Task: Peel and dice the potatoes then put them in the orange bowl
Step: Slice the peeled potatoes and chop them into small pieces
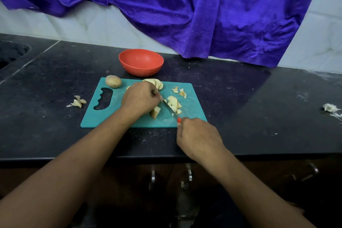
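Indoors, on black counter [240, 116] under blue cloth [203, 15], left grip [140, 98] clamps potato [155, 112], right grip [198, 135] clamps knife [170, 109]

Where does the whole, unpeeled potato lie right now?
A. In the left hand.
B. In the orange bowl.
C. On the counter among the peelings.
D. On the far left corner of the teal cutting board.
D: the whole potato sits on the far left corner of the cutting board; the orange bowl shows none, and the left hand holds a cut potato piece.
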`<move>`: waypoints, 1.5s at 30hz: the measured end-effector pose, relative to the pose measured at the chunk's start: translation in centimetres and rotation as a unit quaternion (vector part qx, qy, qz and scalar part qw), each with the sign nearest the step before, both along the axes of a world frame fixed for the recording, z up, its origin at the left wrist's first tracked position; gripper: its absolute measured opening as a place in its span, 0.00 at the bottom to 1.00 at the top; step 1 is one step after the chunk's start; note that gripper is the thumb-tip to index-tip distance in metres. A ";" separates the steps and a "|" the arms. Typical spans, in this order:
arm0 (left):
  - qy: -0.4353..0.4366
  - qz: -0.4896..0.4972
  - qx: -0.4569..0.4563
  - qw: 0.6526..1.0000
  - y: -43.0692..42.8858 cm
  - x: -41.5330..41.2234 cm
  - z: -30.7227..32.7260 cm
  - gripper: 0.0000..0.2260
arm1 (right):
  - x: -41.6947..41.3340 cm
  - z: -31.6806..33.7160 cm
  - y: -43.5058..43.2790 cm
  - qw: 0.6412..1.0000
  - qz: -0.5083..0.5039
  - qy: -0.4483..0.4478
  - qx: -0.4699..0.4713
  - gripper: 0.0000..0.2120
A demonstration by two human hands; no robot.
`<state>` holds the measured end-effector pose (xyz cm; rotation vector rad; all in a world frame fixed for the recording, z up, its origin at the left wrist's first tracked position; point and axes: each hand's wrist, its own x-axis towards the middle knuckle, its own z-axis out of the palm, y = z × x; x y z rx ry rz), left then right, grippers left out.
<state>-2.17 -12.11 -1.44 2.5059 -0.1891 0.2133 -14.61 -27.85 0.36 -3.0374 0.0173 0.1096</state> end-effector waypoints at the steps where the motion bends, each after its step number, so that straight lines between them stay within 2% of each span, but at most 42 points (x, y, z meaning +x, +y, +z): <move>1: 0.007 0.002 -0.011 1.000 0.1 0.1 -0.1 0.05 | 0.1 0.0 -0.1 1.000 -0.005 0.003 0.013 0.15; 5: 0.012 -0.008 -0.040 0.999 0.6 0.0 -0.3 0.09 | 0.7 -0.1 -0.9 0.995 -0.045 0.026 0.085 0.17; 9: 0.006 -0.009 -0.044 0.999 0.6 -0.2 -0.5 0.08 | 1.3 0.1 -1.7 0.990 -0.053 0.036 0.129 0.19; 16: -0.002 -0.043 -0.055 0.998 0.2 -0.6 -0.3 0.07 | 0.7 -0.2 -1.0 0.996 -0.032 0.019 0.077 0.18; 18: -0.003 -0.036 -0.033 0.999 0.0 -0.4 -0.1 0.04 | 0.5 -0.2 -0.9 0.997 -0.028 0.012 0.070 0.18; 21: 0.004 -0.007 -0.034 0.999 0.0 0.1 -0.2 0.05 | 0.4 -0.3 -0.9 0.997 -0.022 0.008 0.068 0.18; 25: 0.003 0.006 -0.011 1.000 -0.2 0.1 -0.3 0.05 | 0.5 -0.4 -1.0 0.997 -0.026 0.014 0.077 0.17; 34: 0.008 -0.016 -0.060 0.998 0.5 -0.4 -0.5 0.06 | 0.5 0.0 -1.3 0.993 -0.044 0.010 0.112 0.19; 39: 0.005 -0.013 -0.077 0.997 0.5 -0.5 -0.5 0.06 | 0.1 0.0 -1.5 0.984 -0.065 -0.019 0.165 0.18; 45: 0.001 -0.004 -0.069 0.998 0.3 -0.6 -0.4 0.06 | -0.1 0.3 0.1 0.992 -0.038 -0.051 0.110 0.17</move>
